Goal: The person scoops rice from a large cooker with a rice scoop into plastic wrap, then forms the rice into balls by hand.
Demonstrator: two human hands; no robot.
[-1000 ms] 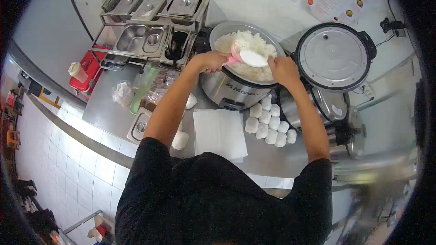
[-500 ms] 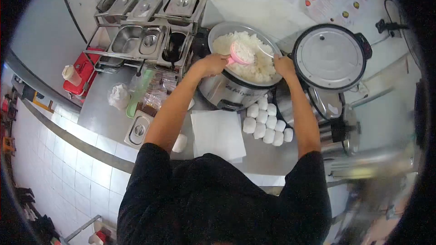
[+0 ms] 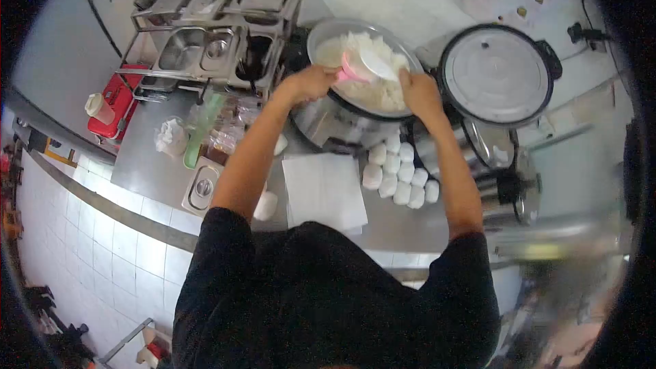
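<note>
My left hand (image 3: 313, 85) is closed on the handle of a pink scoop (image 3: 346, 68) above the open rice cooker (image 3: 326, 125). My right hand (image 3: 421, 96) grips a white rice paddle (image 3: 377, 63), whose blade lies close against the scoop's mouth. The paddle hides most of what the scoop holds. Beneath both tools, cooked white rice (image 3: 391, 100) fills part of the cooker's pot. On the counter in front of the cooker lies a stack of white paper sheets (image 3: 324, 193). Several white rounded bundles (image 3: 398, 176) sit in rows to its right.
A rack of steel food pans (image 3: 184, 48) stands at the left back. Packets and a green tray (image 3: 194, 155) lie below it, beside a lidded steel container (image 3: 201, 188). The cooker's round lid (image 3: 496, 75) stands raised at the right, near steel pots (image 3: 488, 147).
The rice paddle has come up out of the rice and across to the scoop, covering its mouth. My right hand has shifted slightly left, and the whole view has tilted a little.
</note>
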